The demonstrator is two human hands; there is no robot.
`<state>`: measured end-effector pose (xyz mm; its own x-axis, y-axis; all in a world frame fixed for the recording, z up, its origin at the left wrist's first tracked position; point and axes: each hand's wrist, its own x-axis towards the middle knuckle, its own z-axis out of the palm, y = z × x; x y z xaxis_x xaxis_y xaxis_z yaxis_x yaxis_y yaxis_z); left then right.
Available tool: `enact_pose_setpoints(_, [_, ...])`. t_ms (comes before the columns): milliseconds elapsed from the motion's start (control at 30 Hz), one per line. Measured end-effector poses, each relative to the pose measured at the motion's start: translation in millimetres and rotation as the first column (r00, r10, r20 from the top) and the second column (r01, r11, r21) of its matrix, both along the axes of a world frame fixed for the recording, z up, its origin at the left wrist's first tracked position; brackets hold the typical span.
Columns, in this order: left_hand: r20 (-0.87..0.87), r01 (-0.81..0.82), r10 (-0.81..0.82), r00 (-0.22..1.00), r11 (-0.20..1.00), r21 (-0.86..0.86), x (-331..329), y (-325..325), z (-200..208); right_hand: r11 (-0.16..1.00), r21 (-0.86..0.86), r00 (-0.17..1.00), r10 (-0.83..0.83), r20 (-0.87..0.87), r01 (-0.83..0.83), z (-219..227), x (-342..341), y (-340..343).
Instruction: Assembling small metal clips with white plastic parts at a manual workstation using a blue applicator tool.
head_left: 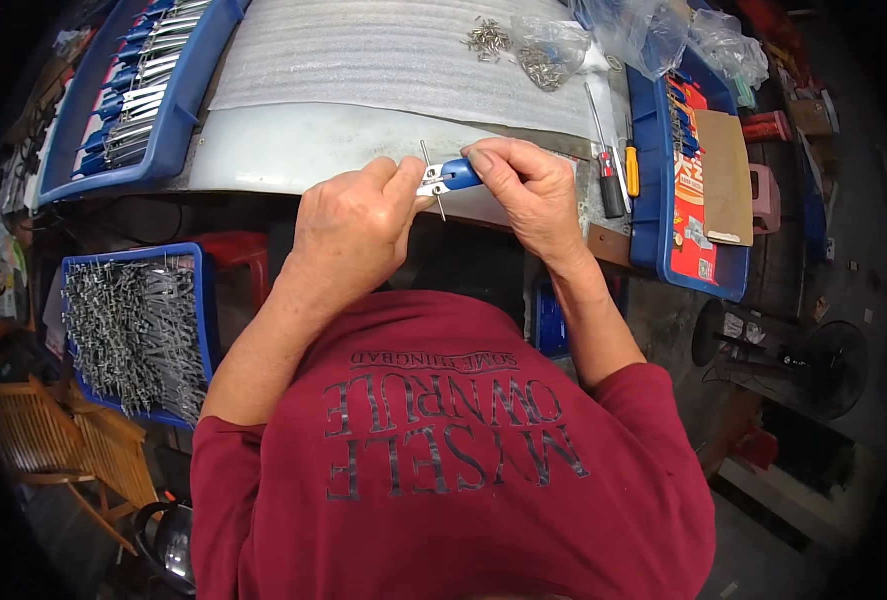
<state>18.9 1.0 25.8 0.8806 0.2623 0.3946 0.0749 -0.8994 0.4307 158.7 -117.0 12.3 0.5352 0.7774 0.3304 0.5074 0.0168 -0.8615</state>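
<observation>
Over the near edge of the bench, a metal piece with a blue plastic end (461, 174) is held between both hands. My left hand (359, 218) is closed around its metal side, and the fingers hide much of that part. At the blue end, my right hand (532, 190) pinches with thumb and fingertips. Two round holes or screw heads show in the bright metal between the hands. A thin metal rod (441, 207) stands crosswise at the piece, close to the left fingers; whether it passes through cannot be made out.
A blue tray (52, 172) with rows of blue-ended metal pieces lies far left. Below it, another blue bin (204, 300) holds many metal parts. Small fasteners (488, 38) lie on white foam (334, 60). Screwdrivers (612, 185) lie beside the right blue tray (654, 215).
</observation>
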Motion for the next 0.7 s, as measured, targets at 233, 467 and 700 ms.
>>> enact_pose_setpoints(233, [-0.013,0.049,-0.051,0.999,0.994,-0.095,1,8,1,0.987,-0.154,0.901,-0.034,-0.432,-0.036,13,-3,-2])
enact_pose_setpoints(467, [-0.003,0.094,-0.096,0.995,0.983,-0.157,-2,7,4,0.986,-0.089,0.951,0.110,-0.289,-0.141,19,3,-7])
enact_pose_setpoints(700, [0.030,0.006,-0.005,1.000,1.000,-0.014,1,1,0,0.994,-0.108,0.988,-0.020,-0.155,0.004,8,-3,-3])
